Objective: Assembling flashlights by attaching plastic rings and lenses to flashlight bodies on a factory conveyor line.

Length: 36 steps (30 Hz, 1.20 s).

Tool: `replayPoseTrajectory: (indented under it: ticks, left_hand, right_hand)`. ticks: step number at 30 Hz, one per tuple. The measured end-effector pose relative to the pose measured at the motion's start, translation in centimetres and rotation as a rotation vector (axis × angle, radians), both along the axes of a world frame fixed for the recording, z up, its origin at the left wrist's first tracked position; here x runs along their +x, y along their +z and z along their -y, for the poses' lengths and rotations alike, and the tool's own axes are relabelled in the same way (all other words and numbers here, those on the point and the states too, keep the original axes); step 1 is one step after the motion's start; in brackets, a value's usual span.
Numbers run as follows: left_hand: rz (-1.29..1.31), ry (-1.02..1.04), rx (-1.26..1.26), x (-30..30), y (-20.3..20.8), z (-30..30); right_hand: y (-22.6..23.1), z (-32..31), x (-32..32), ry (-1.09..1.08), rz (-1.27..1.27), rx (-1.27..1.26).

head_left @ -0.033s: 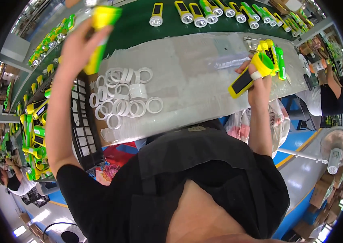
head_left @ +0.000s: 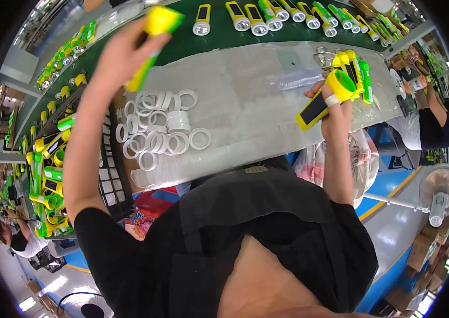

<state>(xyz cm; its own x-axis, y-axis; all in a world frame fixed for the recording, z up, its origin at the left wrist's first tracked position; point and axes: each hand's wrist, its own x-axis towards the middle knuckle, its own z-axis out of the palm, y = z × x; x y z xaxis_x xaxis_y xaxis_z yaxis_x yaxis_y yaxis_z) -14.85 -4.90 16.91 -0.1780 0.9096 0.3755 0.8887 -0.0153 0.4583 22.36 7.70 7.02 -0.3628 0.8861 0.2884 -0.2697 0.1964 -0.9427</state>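
Observation:
My left hand (head_left: 123,55) is raised at the far left of the table, wrapped round a yellow-and-green flashlight body (head_left: 162,22), blurred by motion. At the right, my right hand (head_left: 336,119) grips another yellow flashlight body (head_left: 313,110). It lies tilted, with a dark panel on its side and a wide head that looks hollow and green inside. A white band (head_left: 332,100) shows at my right fingers; whether it is a ring or a finger wrap I cannot tell. Several white plastic rings (head_left: 179,122) lie loosely heaped on the table, below and right of my left hand.
More flashlight bodies (head_left: 366,82) lie just beyond my right hand, beside small metallic parts (head_left: 324,57). Finished-looking flashlights (head_left: 201,20) line the green belt (head_left: 182,47) at the back. A black crate (head_left: 109,175) stands left of the rings. A fan (head_left: 439,193) stands at right.
My left hand has moved to the right with its flashlight body. My right hand and its flashlight body have barely shifted.

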Motion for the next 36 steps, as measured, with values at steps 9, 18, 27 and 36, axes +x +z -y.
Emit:
replayPoseTrajectory:
  ticks: [9,18,27,36]
  left_hand:
    - [-0.201,-0.374,-0.105,11.5,-13.6,-20.3]
    - [0.074,-0.514,0.167,18.2,-16.5,-20.8]
    - [-0.283,-0.644,0.087,21.6,-19.3,-19.7]
    - [-0.403,-0.6,0.093,18.3,-19.0,-15.7]
  right_hand:
    - [-2.5,1.9,2.4,0.075,0.006,-0.167]
    - [-4.6,1.4,4.9,-0.052,-0.046,-0.214]
    - [-5.1,1.1,5.0,-0.065,-0.177,-0.187]
    - [-2.8,1.8,4.2,-0.085,-0.128,-0.2]
